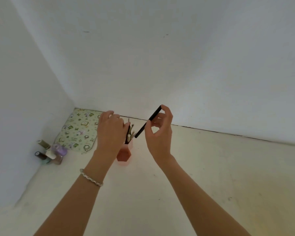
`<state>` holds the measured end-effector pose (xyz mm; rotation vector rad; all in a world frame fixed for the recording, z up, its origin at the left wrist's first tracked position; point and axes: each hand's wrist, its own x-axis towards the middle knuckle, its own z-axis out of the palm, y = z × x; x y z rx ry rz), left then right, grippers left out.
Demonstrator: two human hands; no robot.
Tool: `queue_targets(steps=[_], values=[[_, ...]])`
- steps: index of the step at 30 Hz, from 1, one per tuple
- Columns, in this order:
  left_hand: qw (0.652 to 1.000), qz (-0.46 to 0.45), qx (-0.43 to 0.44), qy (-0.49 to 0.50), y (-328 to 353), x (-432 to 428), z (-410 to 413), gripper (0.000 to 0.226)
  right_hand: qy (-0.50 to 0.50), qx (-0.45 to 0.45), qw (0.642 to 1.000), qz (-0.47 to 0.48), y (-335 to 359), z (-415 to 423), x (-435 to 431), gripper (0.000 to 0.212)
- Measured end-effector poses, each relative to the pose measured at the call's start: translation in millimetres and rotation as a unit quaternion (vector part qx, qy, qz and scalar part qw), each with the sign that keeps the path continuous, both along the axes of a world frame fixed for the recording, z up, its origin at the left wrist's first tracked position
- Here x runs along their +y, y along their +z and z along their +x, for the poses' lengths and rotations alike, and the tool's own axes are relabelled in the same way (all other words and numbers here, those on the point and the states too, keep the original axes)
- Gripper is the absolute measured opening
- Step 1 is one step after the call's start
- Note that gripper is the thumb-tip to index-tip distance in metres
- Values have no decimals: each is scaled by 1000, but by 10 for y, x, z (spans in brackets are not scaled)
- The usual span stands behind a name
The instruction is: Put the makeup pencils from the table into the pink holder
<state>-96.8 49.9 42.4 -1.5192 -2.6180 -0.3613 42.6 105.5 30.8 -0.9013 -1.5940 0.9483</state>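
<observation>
The pink holder (pixel 124 155), hexagonal, stands on the pale table with several makeup pencils (pixel 130 132) sticking up out of it. My left hand (pixel 110 132) is at the holder's left rim, fingers curled around the pencils there; whether it grips them or only touches is unclear. My right hand (pixel 158 133) holds a long black makeup pencil (pixel 147 121) between thumb and fingers, tilted, its lower end just right of the holder's top. No loose pencils show on the table.
A green patterned cloth (pixel 78 130) lies in the back left corner. Several small bottles (pixel 49 151) cluster by the left wall. White walls close in at the back and left. The pale table (pixel 211 167) stretches to the right and front.
</observation>
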Motion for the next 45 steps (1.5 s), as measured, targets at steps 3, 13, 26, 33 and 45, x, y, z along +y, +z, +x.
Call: queue_targets(steps=[3, 13, 26, 33, 45], values=[[997, 79, -18, 8, 136, -29, -100, 39, 3, 27, 1000, 7, 43, -112, -33, 59], [983, 132, -109, 69, 126, -227, -224, 41, 28, -217, 957, 192, -379, -338, -153, 31], [955, -44, -283, 83, -176, -405, -233, 74, 234, -290, 927, -40, -805, -283, -338, 126], [953, 28, -282, 105, -206, -20, -621, 65, 186, -319, 929, -17, -772, -839, 62, 96], [952, 58, -295, 50, -286, 322, -1004, 76, 153, -284, 946, 11, -788, -1180, 260, 101]])
